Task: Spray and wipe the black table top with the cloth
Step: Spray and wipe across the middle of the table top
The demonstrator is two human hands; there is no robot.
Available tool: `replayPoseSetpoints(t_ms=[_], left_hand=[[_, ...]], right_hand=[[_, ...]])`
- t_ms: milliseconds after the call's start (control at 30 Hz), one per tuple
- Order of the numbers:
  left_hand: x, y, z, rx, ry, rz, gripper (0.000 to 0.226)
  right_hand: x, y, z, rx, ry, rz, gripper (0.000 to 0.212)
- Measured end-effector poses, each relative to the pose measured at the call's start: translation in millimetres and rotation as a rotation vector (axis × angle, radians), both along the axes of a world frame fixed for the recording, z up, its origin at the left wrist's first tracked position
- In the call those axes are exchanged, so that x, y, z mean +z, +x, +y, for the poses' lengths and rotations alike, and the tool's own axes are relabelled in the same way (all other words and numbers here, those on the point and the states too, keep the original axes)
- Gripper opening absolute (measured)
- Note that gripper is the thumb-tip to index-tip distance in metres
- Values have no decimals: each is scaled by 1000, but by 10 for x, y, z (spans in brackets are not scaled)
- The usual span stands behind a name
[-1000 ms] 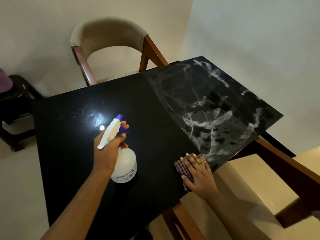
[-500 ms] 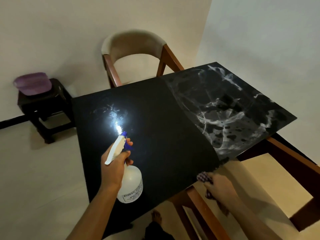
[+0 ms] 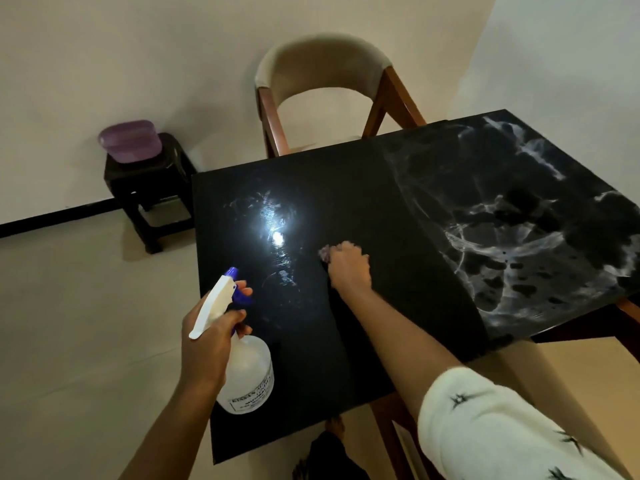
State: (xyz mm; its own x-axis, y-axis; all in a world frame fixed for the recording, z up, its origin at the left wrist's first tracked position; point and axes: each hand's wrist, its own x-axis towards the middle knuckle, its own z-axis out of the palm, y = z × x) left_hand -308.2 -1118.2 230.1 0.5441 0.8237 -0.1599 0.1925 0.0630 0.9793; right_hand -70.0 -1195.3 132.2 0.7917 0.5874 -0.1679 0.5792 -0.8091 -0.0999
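**Black table, bottle and cloth**

Table [image 3: 374, 341]: black top, white marbling on its right part, a glare spot left of centre.
Chair [image 3: 322, 64]: beige back, wooden frame, at the far edge.
Stool [image 3: 145, 178]: dark, by the wall, carrying a purple tub [image 3: 130, 140].
Bottle [image 3: 247, 372]: white, blue nozzle, gripped by the left hand [image 3: 207, 341] over the near-left corner.
Right hand [image 3: 348, 268]: held the bunched cloth [image 3: 325, 252] against the mid-table; hands apart.

A cream sleeve [image 3: 502, 427] printed with small dark stars covers the right upper arm, and dark trousers [image 3: 325, 453] show below.
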Motion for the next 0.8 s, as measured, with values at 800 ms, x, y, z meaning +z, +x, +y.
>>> replayPoseSetpoints(t_ms=[800], left_hand=[[-95, 281, 171, 115, -48, 7, 41]], right_hand=[[31, 283, 771, 354, -1, -61, 28]])
